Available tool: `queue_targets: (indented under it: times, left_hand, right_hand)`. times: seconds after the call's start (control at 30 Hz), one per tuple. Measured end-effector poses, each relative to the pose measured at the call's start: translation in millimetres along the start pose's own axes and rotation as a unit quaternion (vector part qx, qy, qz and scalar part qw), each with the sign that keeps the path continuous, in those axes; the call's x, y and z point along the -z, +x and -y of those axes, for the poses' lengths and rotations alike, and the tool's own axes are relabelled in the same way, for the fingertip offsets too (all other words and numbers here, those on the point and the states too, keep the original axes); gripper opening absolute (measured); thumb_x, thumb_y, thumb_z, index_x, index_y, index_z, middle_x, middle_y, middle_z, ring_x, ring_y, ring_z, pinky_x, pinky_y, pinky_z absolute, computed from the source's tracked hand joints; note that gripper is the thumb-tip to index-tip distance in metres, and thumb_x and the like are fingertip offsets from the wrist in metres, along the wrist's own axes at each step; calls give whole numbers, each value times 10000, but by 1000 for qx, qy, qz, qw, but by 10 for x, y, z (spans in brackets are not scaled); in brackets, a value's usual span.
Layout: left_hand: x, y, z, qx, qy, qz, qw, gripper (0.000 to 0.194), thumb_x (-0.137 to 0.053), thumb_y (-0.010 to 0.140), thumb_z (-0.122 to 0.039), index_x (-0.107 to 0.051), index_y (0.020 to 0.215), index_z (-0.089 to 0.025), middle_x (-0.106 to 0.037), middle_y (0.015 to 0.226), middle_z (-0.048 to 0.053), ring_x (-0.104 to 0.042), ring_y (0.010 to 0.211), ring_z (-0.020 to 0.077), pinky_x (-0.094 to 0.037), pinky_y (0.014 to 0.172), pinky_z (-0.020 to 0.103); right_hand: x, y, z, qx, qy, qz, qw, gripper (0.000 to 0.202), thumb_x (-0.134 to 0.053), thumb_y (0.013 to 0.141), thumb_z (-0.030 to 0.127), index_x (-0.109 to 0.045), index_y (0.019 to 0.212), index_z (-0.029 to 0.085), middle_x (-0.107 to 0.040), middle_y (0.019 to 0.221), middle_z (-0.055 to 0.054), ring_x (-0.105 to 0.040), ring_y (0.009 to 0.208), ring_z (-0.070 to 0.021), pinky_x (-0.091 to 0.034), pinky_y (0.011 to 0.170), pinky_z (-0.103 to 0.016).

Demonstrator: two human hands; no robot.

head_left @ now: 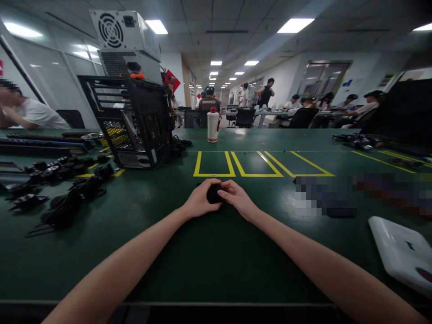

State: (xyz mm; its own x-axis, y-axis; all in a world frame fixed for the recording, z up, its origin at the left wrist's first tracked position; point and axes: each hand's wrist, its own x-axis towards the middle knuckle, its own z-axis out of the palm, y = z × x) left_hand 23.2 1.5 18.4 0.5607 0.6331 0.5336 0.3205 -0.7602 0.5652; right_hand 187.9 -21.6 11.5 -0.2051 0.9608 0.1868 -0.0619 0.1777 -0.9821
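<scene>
Between my two hands is a small black rounded object (213,194), held close to the green tabletop; its kind cannot be made out. My left hand (201,198) curls round its left side, with the thumb below and the fingers over the top. From the right, my right hand (235,196) pinches its edge with thumb and fingertips. Part of the black object is hidden by the fingers. Just beyond both hands, yellow tape outlines (214,175) mark the green table (209,265).
An open black computer case (135,121) with stacked power supplies (124,36) stands at left. Bundled black cables (72,198) lie nearer. A white bottle (212,127) stands behind the tape. At right are a white box (401,252) and dark cables (361,141). People sit farther back.
</scene>
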Motion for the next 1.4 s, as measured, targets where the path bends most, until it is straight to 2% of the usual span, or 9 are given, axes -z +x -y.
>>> queue_targets:
  times: [0.17,0.43,0.6,0.73,0.83,1.03,1.23,1.33,1.4]
  left_hand:
    - [-19,20,29,7,4,0,1000,563,-654,610,-208,-434,1128,-221,-521,1135,61,-508,1049,224,-404,915,390]
    - [-34,24,48,12,12,1,1000,577,-648,604,-197,-423,1135,-217,-522,1133,62,-515,1040,226,-416,897,384]
    - [-36,23,55,7,19,-2,1000,572,-660,601,-219,-428,1124,-215,-528,1122,59,-515,1039,222,-411,905,377]
    - [-39,22,50,5,16,-2,1000,572,-660,601,-215,-425,1122,-213,-527,1124,59,-512,1042,221,-408,911,378]
    - [-39,19,34,10,11,1,1000,572,-657,603,-211,-428,1127,-222,-524,1133,59,-507,1055,229,-403,916,392]
    - [-49,19,42,15,11,4,1000,563,-627,621,-198,-422,1145,-217,-521,1138,73,-512,1051,240,-408,899,406]
    - [-41,31,51,14,10,13,1000,571,-645,619,-237,-421,1144,-223,-521,1143,66,-507,1063,243,-400,913,432]
    - [-37,34,39,11,11,12,1000,568,-645,619,-222,-422,1141,-219,-518,1149,67,-501,1074,238,-394,926,426]
    - [-41,32,36,7,10,11,1000,572,-646,614,-210,-421,1141,-215,-513,1156,67,-492,1087,233,-388,937,416]
  right_hand:
    - [12,21,9,-36,-7,-15,999,322,-654,663,247,-513,947,189,-573,988,-45,-537,969,-186,-406,880,-396]
    - [74,-2,-26,6,-4,43,999,369,-701,601,197,-504,912,222,-552,980,-10,-544,950,-172,-418,864,-377]
    - [37,20,-32,9,-5,-11,1000,205,-635,678,278,-528,837,205,-567,883,5,-538,894,-149,-405,859,-360]
    - [18,38,-26,-14,-12,-30,999,288,-645,671,261,-524,924,192,-566,949,-26,-537,920,-161,-402,868,-379]
    - [37,33,-29,-28,-9,-7,1000,321,-649,669,254,-524,955,176,-565,985,-49,-538,949,-172,-393,892,-393]
    - [89,-9,-38,9,-6,50,999,410,-717,584,199,-484,921,224,-553,929,-1,-548,925,-168,-434,845,-375]
    - [25,3,11,-3,-32,-15,999,234,-630,685,317,-507,853,210,-561,886,-4,-534,924,-164,-429,841,-375]
    - [11,16,18,-28,-27,-32,999,298,-651,663,297,-505,903,195,-560,942,-32,-535,939,-175,-419,854,-394]
    - [25,16,9,-33,-14,-14,999,332,-659,654,272,-503,934,185,-555,983,-50,-538,953,-181,-411,871,-404]
